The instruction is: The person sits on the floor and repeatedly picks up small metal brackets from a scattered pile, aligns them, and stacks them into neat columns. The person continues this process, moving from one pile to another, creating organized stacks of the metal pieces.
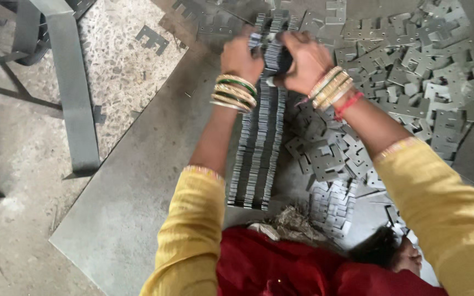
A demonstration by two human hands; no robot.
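Note:
My left hand [240, 56] and my right hand [305, 59] both grip a thick bundle of thin grey metal stampings [272, 55], pressing it together from either side. Bangles ring both wrists and yellow sleeves cover my forearms. The bundle sits at the far end of a long row of stacked stampings [258, 148] standing on edge and running toward me between my arms. The part of the bundle under my fingers is hidden.
A large loose heap of flat notched metal pieces [412, 71] spreads to the right on a grey metal sheet [133, 192]. A grey steel frame leg [72, 87] stands at the left on speckled floor. Red cloth [281, 263] lies at the bottom.

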